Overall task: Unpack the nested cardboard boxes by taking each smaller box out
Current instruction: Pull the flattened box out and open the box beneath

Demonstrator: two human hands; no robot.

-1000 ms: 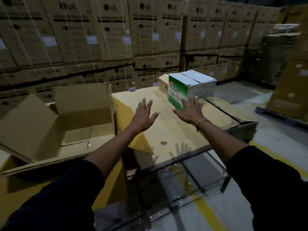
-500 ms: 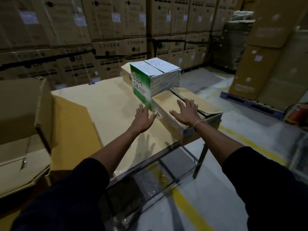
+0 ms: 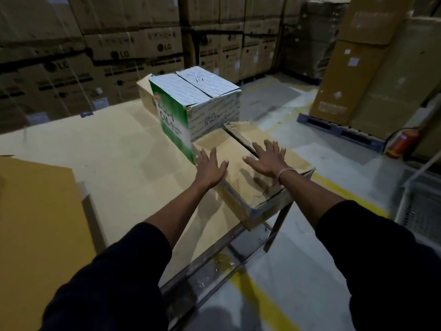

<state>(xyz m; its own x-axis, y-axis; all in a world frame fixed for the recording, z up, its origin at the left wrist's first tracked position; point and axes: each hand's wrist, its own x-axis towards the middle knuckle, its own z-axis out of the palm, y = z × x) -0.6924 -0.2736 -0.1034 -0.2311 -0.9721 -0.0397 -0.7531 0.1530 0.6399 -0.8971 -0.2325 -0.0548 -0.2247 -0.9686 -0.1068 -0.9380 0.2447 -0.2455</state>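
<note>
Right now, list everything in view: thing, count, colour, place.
green and white box: one, shut, on the table, far middle.
plain box: one, brown, behind the green and white box.
flat box: one, brown, table's right corner, under both hands.
table: one, covered in tan cardboard.
stacked cartons: many, brown, back wall.
fire extinguisher: one, red, floor at right.
left hand: open, fingers spread.
right hand: open, fingers spread.
</note>
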